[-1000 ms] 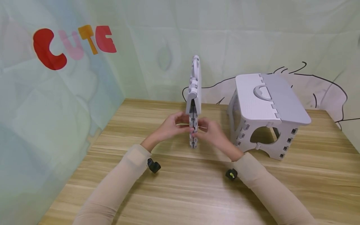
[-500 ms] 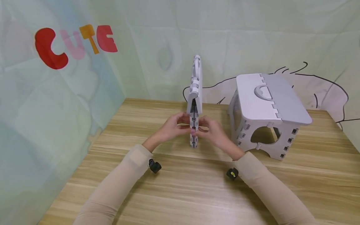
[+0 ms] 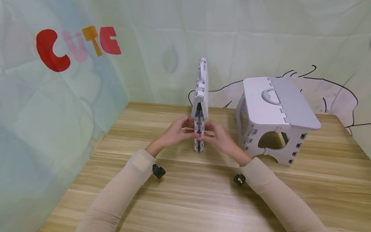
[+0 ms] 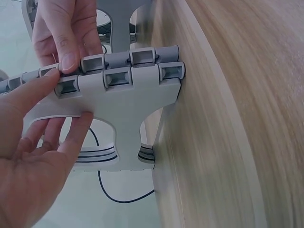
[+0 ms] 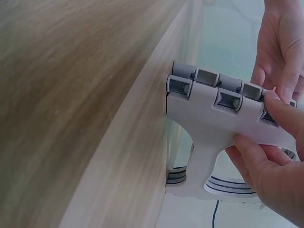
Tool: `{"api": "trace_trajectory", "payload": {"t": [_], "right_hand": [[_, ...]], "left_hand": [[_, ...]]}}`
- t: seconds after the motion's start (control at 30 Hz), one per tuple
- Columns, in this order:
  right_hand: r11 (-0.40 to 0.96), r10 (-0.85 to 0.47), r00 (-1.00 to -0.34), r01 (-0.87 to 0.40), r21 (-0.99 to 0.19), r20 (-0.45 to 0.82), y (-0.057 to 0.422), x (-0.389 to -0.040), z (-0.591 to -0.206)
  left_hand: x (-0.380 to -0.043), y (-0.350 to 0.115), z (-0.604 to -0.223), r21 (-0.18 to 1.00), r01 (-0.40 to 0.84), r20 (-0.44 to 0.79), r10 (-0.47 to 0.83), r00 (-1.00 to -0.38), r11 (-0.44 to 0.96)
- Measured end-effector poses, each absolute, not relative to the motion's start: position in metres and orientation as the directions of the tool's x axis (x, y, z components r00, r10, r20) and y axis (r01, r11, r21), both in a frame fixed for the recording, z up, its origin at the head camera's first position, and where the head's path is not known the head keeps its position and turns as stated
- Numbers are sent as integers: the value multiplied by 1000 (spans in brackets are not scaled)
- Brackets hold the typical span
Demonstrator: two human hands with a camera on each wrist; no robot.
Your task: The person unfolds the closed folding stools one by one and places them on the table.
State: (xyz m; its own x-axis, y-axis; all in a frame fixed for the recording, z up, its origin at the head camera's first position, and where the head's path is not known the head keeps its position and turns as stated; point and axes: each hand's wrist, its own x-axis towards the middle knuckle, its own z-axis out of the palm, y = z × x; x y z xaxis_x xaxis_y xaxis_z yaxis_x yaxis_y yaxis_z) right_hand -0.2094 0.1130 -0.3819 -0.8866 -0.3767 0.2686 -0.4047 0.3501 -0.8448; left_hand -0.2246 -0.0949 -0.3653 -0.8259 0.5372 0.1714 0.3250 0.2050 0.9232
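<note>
A folded light-grey step stool (image 3: 203,79) stands on edge in the middle of the table, narrow side toward me. My left hand (image 3: 175,132) grips its left leg panel, thumb on the hinged edge and fingers through the cut-out. On the other side, my right hand (image 3: 221,138) grips the right leg panel the same way. Both thumbs meet near the seam between the panels. In the left wrist view the near panel (image 4: 127,102) lies almost flat against its twin, with a thin gap. The right wrist view shows the other panel (image 5: 204,118) with its foot end on the wood.
An unfolded stool (image 3: 261,111) of the same kind, white and grey with a carry handle on top, stands to the right. The wooden table (image 3: 188,199) runs back to a printed cloth backdrop (image 3: 162,48) with coloured letters at the left.
The near edges of the folded stool's two leg panels look very slightly farther apart. Both hands keep their grip in nearly the same place; the unfolded stool stays put.
</note>
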Motion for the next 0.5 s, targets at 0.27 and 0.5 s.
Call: {"api": "trace_trajectory", "payload": {"t": [0.27, 0.5], "right_hand": [[358, -388, -879, -422, -833, 278, 111, -209, -383], [350, -391, -876, -425, -835, 282, 112, -208, -382]], "left_hand": [[-223, -101, -365, 924, 330, 181, 540, -822, 193], [-222, -106, -365, 925, 335, 193, 539, -820, 178]]}}
